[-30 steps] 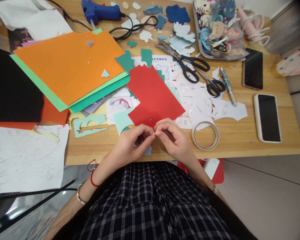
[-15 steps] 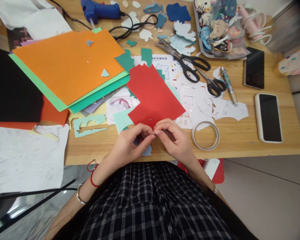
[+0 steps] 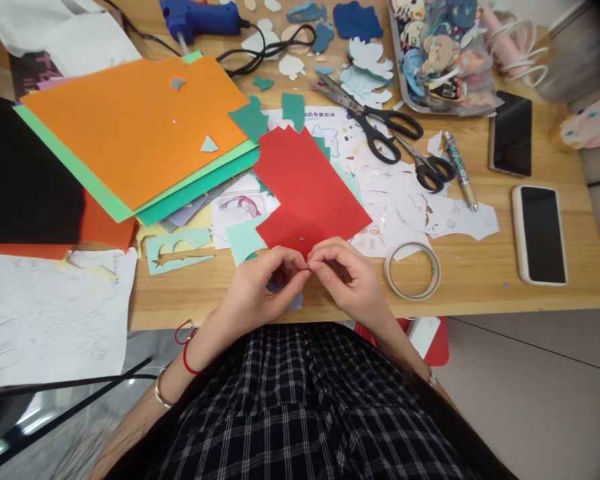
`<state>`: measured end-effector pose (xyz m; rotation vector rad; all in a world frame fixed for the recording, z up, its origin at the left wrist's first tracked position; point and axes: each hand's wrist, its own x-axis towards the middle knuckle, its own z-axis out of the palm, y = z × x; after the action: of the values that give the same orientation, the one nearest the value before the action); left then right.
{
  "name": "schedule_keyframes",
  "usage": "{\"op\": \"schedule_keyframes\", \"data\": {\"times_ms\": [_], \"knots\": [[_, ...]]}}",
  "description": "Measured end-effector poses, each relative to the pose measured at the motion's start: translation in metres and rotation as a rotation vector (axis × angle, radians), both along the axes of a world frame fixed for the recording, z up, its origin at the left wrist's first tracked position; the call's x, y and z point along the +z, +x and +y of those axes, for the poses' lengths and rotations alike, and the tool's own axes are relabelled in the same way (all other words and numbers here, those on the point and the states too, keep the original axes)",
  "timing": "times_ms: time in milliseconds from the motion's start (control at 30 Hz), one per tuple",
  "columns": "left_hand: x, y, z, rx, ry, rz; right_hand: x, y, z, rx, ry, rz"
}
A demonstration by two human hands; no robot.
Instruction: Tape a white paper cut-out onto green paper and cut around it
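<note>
My left hand and my right hand meet fingertip to fingertip near the table's front edge. Each is closed in a pinch of thumb and forefinger. Whatever lies between the tips is too small to make out. Just beyond them is a red sheet with cut edges, a tiny grey scrap on it. Beneath my left hand a bluish piece shows in part. A pale mint sheet lies left of the red one, partly under it.
Orange sheet tops a stack at left. Two pairs of scissors, a pen, a tape roll and two phones lie right. A blue glue gun and a filled tray sit behind.
The view has shifted very slightly. Both hands keep the same pinch in nearly the same place, and the sheets and tools lie as before.
</note>
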<state>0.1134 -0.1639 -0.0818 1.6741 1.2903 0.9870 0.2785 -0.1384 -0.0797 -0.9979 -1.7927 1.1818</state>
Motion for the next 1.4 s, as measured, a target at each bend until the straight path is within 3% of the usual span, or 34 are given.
{"op": "schedule_keyframes", "data": {"times_ms": [900,1400], "knots": [[-0.0012,-0.0038,-0.0016,-0.041,-0.052,-0.006,-0.0003,0.0017,-0.0014,0.040,-0.112,0.052],[0.0043,-0.0021,0.0007,-0.041,0.083,0.098,0.0015,-0.0010,-0.0025,0.046,-0.105,0.048]]}}
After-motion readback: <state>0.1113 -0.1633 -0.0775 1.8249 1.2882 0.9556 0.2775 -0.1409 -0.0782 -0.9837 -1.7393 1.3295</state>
